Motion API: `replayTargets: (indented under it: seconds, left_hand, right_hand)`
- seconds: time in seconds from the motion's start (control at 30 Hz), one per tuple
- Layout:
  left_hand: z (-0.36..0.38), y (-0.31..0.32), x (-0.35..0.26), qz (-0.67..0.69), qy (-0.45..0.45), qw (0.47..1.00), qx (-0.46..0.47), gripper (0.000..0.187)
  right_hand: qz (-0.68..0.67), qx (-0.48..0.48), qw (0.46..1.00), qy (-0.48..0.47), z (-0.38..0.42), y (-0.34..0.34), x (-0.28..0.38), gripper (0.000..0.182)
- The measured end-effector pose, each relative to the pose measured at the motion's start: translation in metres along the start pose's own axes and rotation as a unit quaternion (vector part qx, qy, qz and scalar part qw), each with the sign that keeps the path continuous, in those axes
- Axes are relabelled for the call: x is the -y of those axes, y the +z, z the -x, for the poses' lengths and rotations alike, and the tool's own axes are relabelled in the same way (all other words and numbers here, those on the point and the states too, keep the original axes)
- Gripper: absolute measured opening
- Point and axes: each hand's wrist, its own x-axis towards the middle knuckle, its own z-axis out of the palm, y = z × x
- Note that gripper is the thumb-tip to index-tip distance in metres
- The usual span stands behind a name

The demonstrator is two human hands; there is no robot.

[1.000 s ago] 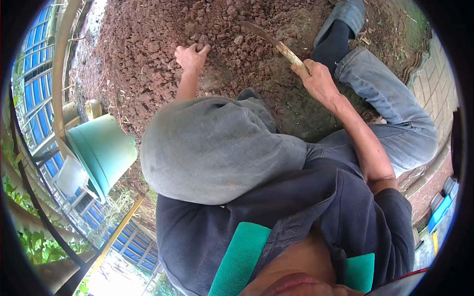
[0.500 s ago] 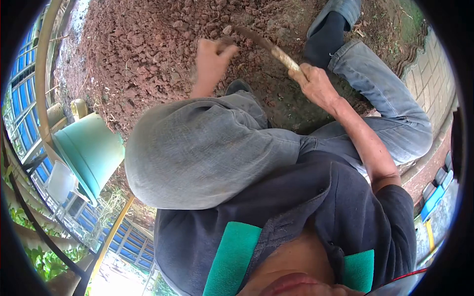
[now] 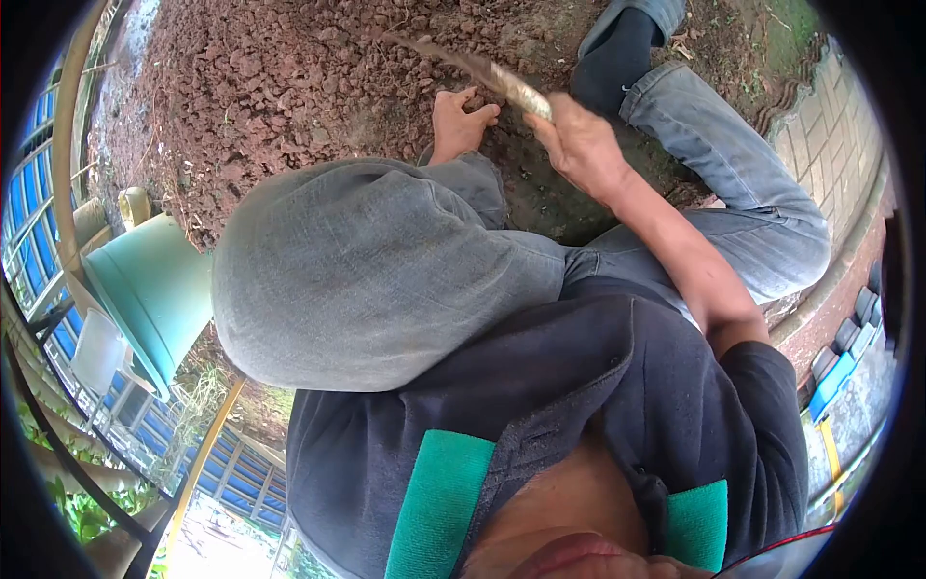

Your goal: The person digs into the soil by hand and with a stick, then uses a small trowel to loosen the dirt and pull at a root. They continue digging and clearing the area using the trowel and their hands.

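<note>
My right hand [image 3: 582,145] is wrapped round the pale handle of a long-bladed knife [image 3: 521,95]. Its dark, dirt-coloured blade points up and to the left over the loose soil. Close below the blade, my left hand [image 3: 461,123] is low at the soil, thumb and forefinger apart with nothing visible between them. The left forearm is mostly hidden behind my bent knee [image 3: 367,261]. Reddish-brown, crumbly soil [image 3: 280,77] spreads around and beyond both hands.
A pale green bucket [image 3: 159,289] lies tilted on the left, beside a white container [image 3: 98,349]. My other foot, in a dark sock and grey shoe [image 3: 632,29], rests at the upper right. Paving blocks [image 3: 830,145] edge the soil on the right.
My left hand has shifted right and slightly down, and its fingers have spread. The right hand has moved left with the knife, whose blade now reaches farther left over the soil.
</note>
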Motion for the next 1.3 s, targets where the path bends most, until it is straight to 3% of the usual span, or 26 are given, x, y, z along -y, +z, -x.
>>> replayTargets:
  seconds: [0.1,0.13,0.2,0.3,0.4,0.5,0.53,0.63,0.67,0.77,0.8,0.87,0.97,1.0,1.13,1.17,1.2,1.3]
  left_hand:
    - [0.007,0.003,-0.011,0.070,-0.012,0.997,-0.028,0.046]
    - [0.005,-0.002,-0.013,0.068,-0.036,0.997,0.003,0.036]
    - [0.014,0.002,-0.009,0.040,-0.026,0.998,-0.042,0.038]
    - [0.008,0.005,-0.011,0.071,-0.018,0.994,-0.077,0.041]
    - [0.004,0.000,-0.002,0.123,-0.032,0.988,-0.091,0.041]
    - [0.004,0.003,0.002,0.111,-0.026,0.989,-0.096,0.043]
    - [0.002,0.002,0.000,0.095,-0.021,0.990,-0.099,0.044]
    - [0.005,-0.001,-0.001,0.048,-0.012,0.996,-0.071,0.041]
    - [0.009,0.001,-0.006,0.061,-0.017,0.995,-0.083,0.037]
    - [0.007,0.000,-0.010,0.067,-0.050,0.993,-0.087,0.037]
    - [0.003,-0.001,-0.005,0.051,-0.037,0.995,-0.078,0.040]
    - [0.001,0.001,0.006,0.069,-0.009,0.993,-0.091,0.041]
    - [-0.001,0.002,0.012,0.056,-0.018,0.994,-0.091,0.039]
    - [0.007,0.004,-0.001,0.038,-0.020,0.993,-0.112,0.038]
    - [0.011,-0.002,-0.018,0.019,-0.023,0.995,-0.100,0.034]
    - [0.013,-0.002,-0.016,0.015,-0.030,0.995,-0.093,0.034]
    - [0.004,-0.001,-0.017,0.014,-0.027,0.996,-0.086,0.033]
    - [-0.001,-0.003,-0.008,0.011,-0.039,0.997,-0.068,0.035]
  right_hand:
    - [0.117,0.146,0.976,0.109,0.014,0.030,-0.041,0.033]
    - [0.087,0.144,0.982,0.086,0.009,0.037,-0.053,0.034]
    - [0.022,0.144,0.988,0.049,0.009,0.046,-0.062,0.037]
    - [-0.092,0.181,0.951,0.233,-0.022,-0.020,0.011,0.039]
    - [-0.173,0.096,0.967,0.163,-0.020,-0.045,0.046,0.040]
    - [-0.004,0.125,0.984,0.129,0.015,0.041,-0.048,0.025]
    - [0.069,0.135,0.985,0.082,0.026,0.064,-0.078,0.029]
    - [0.015,0.187,0.982,0.013,0.003,0.049,-0.075,0.033]
    - [-0.159,0.314,0.842,0.408,-0.025,-0.006,-0.019,0.044]
    - [-0.118,0.197,0.942,0.244,-0.011,0.012,-0.046,0.040]
    - [-0.110,0.157,0.960,0.206,-0.014,0.000,-0.025,0.041]
    - [-0.100,0.071,0.984,0.129,-0.014,-0.021,0.016,0.042]
    - [-0.028,-0.006,0.998,0.047,0.001,-0.001,0.010,0.040]
    - [0.064,0.137,0.978,0.142,0.006,0.018,-0.012,0.037]
    - [0.037,0.174,0.980,0.089,-0.007,0.035,-0.044,0.041]
    - [-0.011,0.202,0.967,0.155,-0.027,0.001,-0.011,0.038]
    - [-0.005,0.164,0.980,0.112,-0.032,-0.002,-0.014,0.036]
    - [-0.043,0.110,0.986,0.115,-0.035,-0.046,0.042,0.032]
